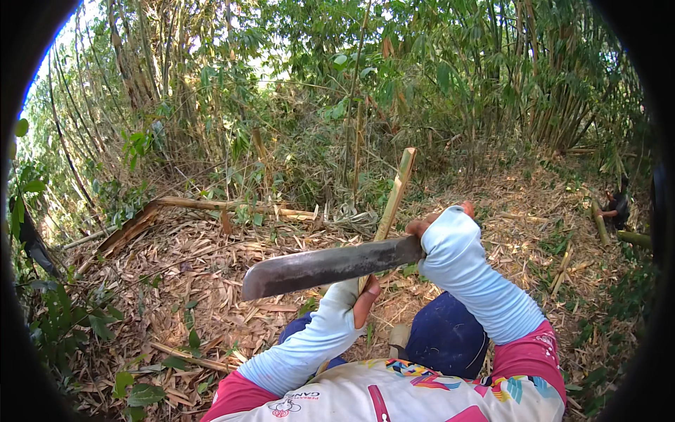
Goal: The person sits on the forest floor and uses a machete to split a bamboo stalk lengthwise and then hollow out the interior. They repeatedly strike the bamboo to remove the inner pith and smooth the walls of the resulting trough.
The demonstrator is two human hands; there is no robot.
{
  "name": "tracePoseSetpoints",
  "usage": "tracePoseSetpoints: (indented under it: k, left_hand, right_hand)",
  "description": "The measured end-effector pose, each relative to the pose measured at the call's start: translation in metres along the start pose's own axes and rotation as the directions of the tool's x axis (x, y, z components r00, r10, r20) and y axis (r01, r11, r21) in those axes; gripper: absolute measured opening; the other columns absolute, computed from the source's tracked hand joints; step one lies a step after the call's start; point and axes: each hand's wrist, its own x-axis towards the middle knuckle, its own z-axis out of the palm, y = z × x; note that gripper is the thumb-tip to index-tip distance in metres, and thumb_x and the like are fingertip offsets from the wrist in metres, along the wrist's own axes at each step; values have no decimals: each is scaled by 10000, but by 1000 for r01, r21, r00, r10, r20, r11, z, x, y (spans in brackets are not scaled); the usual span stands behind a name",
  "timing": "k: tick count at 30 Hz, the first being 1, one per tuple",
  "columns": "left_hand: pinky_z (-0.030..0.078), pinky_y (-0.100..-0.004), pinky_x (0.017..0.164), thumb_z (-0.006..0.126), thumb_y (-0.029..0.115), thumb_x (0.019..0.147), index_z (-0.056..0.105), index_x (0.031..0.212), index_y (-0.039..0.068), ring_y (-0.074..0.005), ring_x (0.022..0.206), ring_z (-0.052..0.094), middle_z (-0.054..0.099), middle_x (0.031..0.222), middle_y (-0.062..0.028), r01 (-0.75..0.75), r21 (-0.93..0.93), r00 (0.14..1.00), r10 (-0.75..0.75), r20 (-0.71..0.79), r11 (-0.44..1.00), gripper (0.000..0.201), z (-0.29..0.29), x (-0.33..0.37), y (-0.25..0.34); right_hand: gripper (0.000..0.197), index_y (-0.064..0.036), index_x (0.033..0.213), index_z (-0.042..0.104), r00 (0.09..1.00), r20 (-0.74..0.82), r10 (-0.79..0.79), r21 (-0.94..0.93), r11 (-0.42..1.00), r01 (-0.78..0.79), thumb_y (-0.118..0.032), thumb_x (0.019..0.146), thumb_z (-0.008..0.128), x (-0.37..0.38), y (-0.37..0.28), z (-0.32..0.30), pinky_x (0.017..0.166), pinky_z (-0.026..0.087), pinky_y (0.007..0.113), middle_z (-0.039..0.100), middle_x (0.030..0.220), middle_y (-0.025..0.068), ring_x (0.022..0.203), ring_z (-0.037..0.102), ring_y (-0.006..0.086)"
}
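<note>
A machete (pixel 330 266) with a broad, dark, worn blade is in my right hand (pixel 437 226). Its blade points left and crosses in front of my left wrist. My left hand (pixel 362 304) grips the lower part of a split bamboo strip (pixel 397 191), which stands up tilted to the right. The blade hides a stretch of the strip, and the machete's handle is covered by my fingers. Light blue sleeves (pixel 309 348) reach over both my wrists and palms. My bent knees (pixel 448 334), in dark blue trousers, are just below the hands.
Dry leaves and bamboo scraps (pixel 204 295) cover the ground. A long bamboo pole (pixel 232 205) lies ahead on the left. At the far right a person (pixel 620 204) in dark clothing sits by a bamboo piece (pixel 600 224). Dense bamboo clumps (pixel 562 91) stand behind.
</note>
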Motion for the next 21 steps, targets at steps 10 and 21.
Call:
tracePoseSetpoints:
  k: [10,21]
  left_hand:
    - [418,-328,843,489,31,954,517,1222,-6,-215,888,500,545,952,-138,-22,137,998,14,55,990,272,0,-4,4]
    - [415,-295,645,509,50,946,517,1001,9,-167,682,495,522,766,-63,20,63,983,-31,183,998,70,12,-17,2]
  right_hand:
    - [225,-142,1054,646,968,213,130,-19,991,-129,-290,914,550,12,-2,-19,920,383,449,678,865,48,844,650,237]
    - [108,-86,916,646,709,-548,444,607,794,-28,-113,820,687,50,135,-38,552,421,248,603,712,-12,626,529,78]
